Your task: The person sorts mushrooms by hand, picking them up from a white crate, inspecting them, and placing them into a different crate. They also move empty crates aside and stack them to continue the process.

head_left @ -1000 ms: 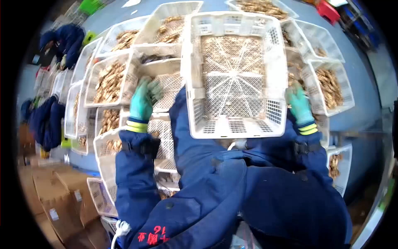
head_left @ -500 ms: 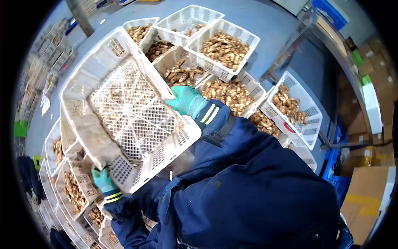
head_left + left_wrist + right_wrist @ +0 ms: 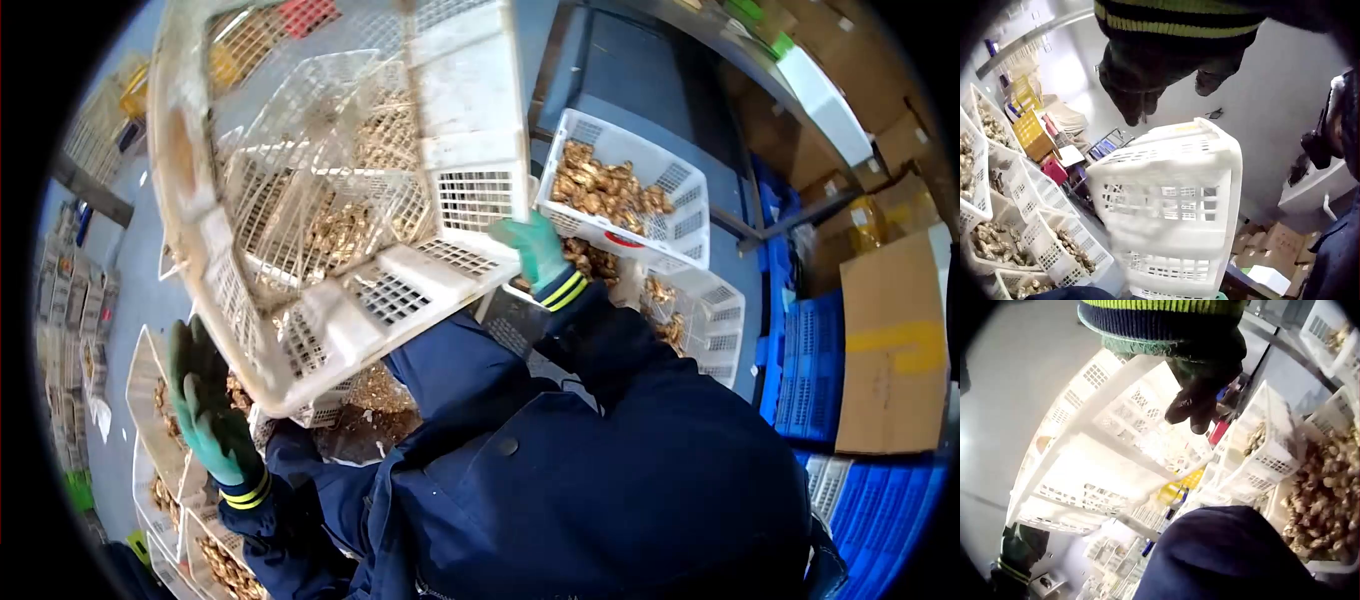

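Head view: we see the crate (image 3: 465, 105) tilted, right hand (image 3: 540, 250) pinching its right corner, left hand (image 3: 208, 405) straight-fingered beside its left edge.

- My head view is well lit, bowed by the wide lens, its corners black.
- My left hand (image 3: 208, 405) lies partly in shadow there.
- At my right wrist, glare bleaches the white crate (image 3: 1085, 465), while my right hand (image 3: 1207, 381) turns nearly black.
- Both wrist views look hazy and soft.
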A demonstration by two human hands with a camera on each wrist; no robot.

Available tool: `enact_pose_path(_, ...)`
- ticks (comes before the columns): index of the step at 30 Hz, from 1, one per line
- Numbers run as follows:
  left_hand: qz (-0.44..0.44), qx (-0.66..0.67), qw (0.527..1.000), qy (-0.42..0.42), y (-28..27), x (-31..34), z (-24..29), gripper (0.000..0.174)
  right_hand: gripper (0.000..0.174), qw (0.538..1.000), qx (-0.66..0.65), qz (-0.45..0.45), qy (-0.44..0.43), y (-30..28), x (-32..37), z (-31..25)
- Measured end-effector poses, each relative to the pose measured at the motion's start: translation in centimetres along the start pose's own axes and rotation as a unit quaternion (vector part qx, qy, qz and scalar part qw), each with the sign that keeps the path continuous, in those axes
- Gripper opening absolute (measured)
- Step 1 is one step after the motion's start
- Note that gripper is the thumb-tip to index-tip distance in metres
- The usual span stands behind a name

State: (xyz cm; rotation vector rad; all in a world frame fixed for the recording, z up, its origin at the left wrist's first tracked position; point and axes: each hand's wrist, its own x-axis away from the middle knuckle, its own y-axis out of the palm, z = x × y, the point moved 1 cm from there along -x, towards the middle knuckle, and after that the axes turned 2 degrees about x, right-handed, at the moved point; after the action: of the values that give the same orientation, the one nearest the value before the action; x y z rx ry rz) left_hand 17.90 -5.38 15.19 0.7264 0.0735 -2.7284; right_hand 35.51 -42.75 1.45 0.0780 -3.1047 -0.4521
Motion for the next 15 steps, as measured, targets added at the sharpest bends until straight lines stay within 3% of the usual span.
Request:
enact_pose_path(2,-0.033,0.010,0.996,-0.084,-1.2,0.0,-2.8,0.060,0.025,0.992,0.025,0.123,-0.004,-4.4,1.1,0.3)
enact_pose_path(3,-0.037,-0.009,0.995,-0.087,-1.5,0.5,-4.1,0.060,0.022,0.978,-0.132,0.152,-0.062,-5.7,2.2,0.3)
enact_pose_path(5,-0.067,-0.095,0.990,-0.075,-2.1,1.6,-6.9,0.059,0.027,0.971,-0.094,0.195,-0.105,-10.1,3.6,-0.5)
enact_pose_path(6,-0.062,-0.090,0.988,-0.113,-2.2,1.8,-8.0,0.056,0.029,0.958,-0.095,0.235,-0.135,-12.1,4.1,-1.0)
enact_pose_path(10,-0.120,-0.117,0.975,-0.145,-2.6,3.3,-12.2,0.055,0.026,0.897,-0.112,0.413,-0.111,-19.6,7.1,-5.1)
enact_pose_path(14,-0.108,0.097,0.966,-0.215,-2.3,3.6,-14.2,0.050,0.029,0.820,-0.146,0.531,-0.152,-28.4,10.3,-8.1)
enact_pose_path(15,-0.181,-0.153,0.972,-0.015,-2.4,3.3,-14.2,0.049,0.022,0.851,-0.124,0.483,-0.168,-32.3,11.6,-7.6)
